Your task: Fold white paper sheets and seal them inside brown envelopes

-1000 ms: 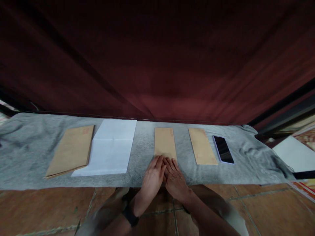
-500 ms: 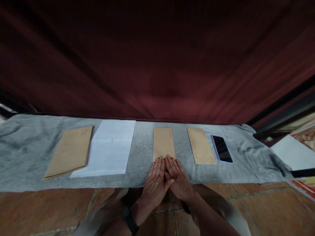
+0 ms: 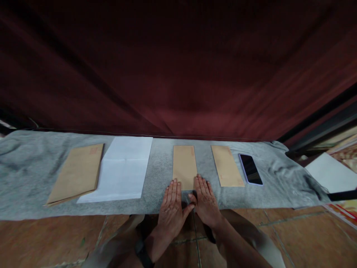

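Note:
A narrow brown envelope (image 3: 184,166) lies flat on the grey cloth (image 3: 28,175), straight ahead of me. My left hand (image 3: 171,208) rests palm down at its near left corner, fingers spread a little, fingertips at the envelope's edge. My right hand (image 3: 205,201) lies palm down at the near right corner, fingertips touching the envelope's side. My thumbs meet below the envelope. Neither hand holds anything.
A second brown envelope (image 3: 227,165) and a dark phone (image 3: 250,169) lie to the right. Left are white paper sheets (image 3: 121,169) and a stack of larger brown envelopes (image 3: 76,173). A dark red curtain (image 3: 178,67) hangs behind. More white paper (image 3: 330,171) sits far right on the tiled floor (image 3: 41,242).
Both hands slid back toward me and apart, off the near end of the middle envelope, which is now fully uncovered.

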### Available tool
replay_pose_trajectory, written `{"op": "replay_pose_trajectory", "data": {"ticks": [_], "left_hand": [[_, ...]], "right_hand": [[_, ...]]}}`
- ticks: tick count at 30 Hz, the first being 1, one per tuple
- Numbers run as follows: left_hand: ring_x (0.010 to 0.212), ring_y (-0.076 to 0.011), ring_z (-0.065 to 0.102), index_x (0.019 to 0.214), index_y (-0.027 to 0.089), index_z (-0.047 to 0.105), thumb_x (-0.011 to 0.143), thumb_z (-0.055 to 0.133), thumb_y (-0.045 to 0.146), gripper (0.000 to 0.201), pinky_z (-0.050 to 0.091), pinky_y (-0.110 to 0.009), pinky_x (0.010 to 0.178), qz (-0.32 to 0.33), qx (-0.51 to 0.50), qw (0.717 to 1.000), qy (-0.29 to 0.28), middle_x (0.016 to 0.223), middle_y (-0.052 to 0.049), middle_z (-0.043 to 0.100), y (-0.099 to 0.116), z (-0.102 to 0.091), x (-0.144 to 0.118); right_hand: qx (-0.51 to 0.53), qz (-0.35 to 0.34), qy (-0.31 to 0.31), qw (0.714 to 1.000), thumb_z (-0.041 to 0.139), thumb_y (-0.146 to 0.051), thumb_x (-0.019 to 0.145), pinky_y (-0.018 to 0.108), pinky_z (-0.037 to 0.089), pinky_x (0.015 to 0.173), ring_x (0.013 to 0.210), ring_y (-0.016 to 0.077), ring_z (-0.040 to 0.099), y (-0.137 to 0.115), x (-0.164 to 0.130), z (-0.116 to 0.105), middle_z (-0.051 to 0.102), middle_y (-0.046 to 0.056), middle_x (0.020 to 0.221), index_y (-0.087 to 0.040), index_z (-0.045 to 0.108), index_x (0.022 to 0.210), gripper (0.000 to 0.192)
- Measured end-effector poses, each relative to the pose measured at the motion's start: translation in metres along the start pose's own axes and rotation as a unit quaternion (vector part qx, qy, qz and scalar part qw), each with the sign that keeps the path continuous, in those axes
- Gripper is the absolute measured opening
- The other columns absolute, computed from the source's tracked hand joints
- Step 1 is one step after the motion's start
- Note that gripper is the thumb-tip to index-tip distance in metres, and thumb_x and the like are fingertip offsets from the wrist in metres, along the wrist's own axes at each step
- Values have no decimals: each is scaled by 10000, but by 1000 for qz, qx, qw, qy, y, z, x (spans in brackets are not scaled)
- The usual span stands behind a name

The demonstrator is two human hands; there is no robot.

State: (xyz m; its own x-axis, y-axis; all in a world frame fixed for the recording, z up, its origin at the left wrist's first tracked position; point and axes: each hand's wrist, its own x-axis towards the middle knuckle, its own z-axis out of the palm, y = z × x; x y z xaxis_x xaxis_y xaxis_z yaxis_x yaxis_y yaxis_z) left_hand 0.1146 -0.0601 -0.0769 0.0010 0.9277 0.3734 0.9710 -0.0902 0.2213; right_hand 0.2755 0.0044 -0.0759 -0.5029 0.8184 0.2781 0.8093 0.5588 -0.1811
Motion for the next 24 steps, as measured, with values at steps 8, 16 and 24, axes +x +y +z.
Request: {"op": "replay_pose_trajectory", "data": {"ticks": [8,16,24], "left_hand": [[1478,-376,332,1551,11,271,953,471,578,849,357,-534,1163,-34,5,999,13,1565,-280,371,-3,-1,-2],[1327,-346,508,1465,133,475,945,493,271,538,440,-535,1077,-96,-112,989,-16,1445,-185,554,-13,-6,16],[1091,-231,635,1348,208,584,882,562,271,471,513,-409,986,-255,-397,881,40,1201,-100,656,-26,-10,43]], "right_hand": [[18,39,21,999,433,-409,1019,526,314,1172,1449,337,373,3,4,0,402,192,1574,-113,354,1542,606],[92,125,18,988,534,-287,920,506,469,971,1206,333,547,7,25,-6,600,152,1347,-181,587,1326,423],[340,173,68,922,537,-303,867,453,516,925,1065,269,608,9,35,-3,648,119,1150,-202,635,1169,333]]}}
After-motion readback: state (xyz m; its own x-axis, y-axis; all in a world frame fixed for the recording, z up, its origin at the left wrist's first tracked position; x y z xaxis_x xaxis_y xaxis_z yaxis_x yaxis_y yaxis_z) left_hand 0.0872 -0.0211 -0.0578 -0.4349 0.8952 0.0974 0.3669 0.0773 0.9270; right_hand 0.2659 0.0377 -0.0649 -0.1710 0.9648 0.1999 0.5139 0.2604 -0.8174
